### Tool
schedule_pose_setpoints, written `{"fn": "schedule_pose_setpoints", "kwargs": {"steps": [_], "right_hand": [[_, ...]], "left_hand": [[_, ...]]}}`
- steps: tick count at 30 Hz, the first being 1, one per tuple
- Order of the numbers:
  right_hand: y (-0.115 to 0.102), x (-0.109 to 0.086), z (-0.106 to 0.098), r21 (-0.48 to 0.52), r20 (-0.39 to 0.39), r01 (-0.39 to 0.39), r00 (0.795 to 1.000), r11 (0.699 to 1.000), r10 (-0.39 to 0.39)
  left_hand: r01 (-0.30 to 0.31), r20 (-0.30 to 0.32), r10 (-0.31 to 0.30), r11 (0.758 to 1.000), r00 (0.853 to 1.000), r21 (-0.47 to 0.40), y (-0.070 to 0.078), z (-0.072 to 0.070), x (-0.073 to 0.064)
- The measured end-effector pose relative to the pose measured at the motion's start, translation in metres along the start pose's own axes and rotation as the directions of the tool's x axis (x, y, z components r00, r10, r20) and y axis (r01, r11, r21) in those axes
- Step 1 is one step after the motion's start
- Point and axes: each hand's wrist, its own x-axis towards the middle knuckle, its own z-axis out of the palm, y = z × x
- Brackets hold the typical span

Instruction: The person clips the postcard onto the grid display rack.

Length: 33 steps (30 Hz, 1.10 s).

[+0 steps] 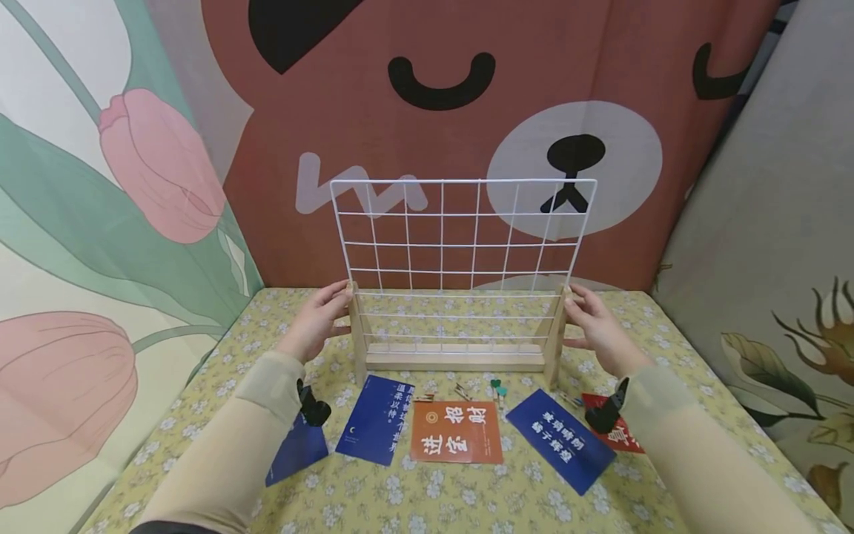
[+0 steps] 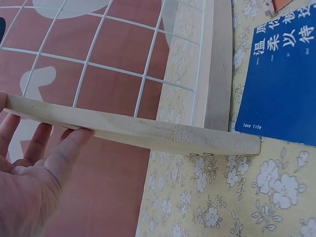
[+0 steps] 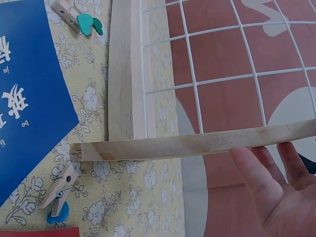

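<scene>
A white wire grid panel [image 1: 460,214] stands upright in a wooden stand [image 1: 457,362] with a side post at each end. Near the top of the left post, my left hand [image 1: 319,319] holds its outer side with the fingertips; the left wrist view shows the fingers [image 2: 74,140] against the wooden post [image 2: 133,126], with the upper digits cut off by the frame. My right hand [image 1: 597,326] holds the opposite post the same way, its fingers [image 3: 247,160] touching the post's outer face [image 3: 187,146] in the right wrist view.
Before the stand lie a blue card [image 1: 376,420], an orange card [image 1: 457,432], another blue card [image 1: 563,442], and a red card [image 1: 630,434] partly behind the right wrist. Small wooden clothespins [image 3: 60,190] with coloured hearts lie between. The floral tablecloth [image 1: 427,500] meets a bear-print curtain [image 1: 454,141].
</scene>
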Motion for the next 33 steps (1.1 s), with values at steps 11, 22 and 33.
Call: {"fn": "schedule_pose_setpoints", "kwargs": {"steps": [11,22,33], "right_hand": [[0.001,-0.004,0.000,-0.017,0.014,-0.009,1.000,1.000,0.009],[-0.003,-0.014,0.001,-0.043,0.019,-0.004,1.000,0.999,0.004],[-0.002,-0.014,0.003,-0.066,0.003,-0.008,1.000,0.998,0.008]], "left_hand": [[0.007,-0.003,-0.007,1.000,1.000,-0.005,0.002,-0.001,-0.006],[0.009,0.003,-0.009,1.000,1.000,0.010,0.000,0.000,-0.010],[0.014,0.008,-0.014,1.000,1.000,0.026,0.001,0.001,-0.011]]}}
